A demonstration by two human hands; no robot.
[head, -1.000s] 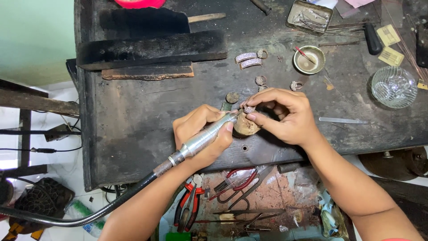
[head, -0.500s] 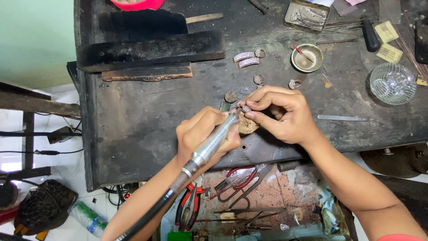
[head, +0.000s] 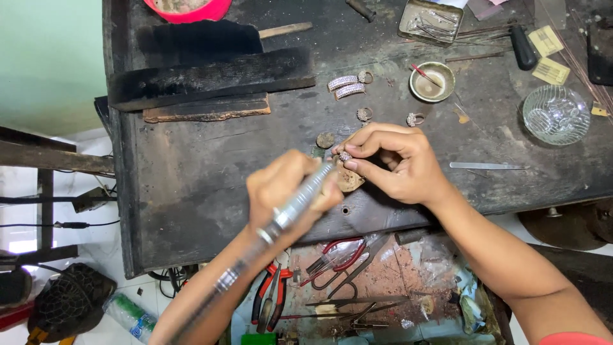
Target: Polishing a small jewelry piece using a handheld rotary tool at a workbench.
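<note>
At the near edge of the dark surface [head: 191, 191], head view, I see my left hand [head: 287, 191] wrapped around a metal rotary handpiece [head: 297, 204], fingers curled tight on its barrel, tip aimed at a small stone-set ring [head: 345, 156]. My right hand [head: 399, 163] pinches that ring between thumb and fingertips, fingers pressed together, over a worn wooden peg [head: 350, 180] at the surface edge. Nearby lie two curved jewelled pieces [head: 345, 86], a small brass bowl [head: 432, 81] and a glass dish [head: 555, 115]. Red-handled pliers [head: 271, 297] rest in the tray below.

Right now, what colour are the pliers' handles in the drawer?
Red and black, on the pliers in the head view.
</note>
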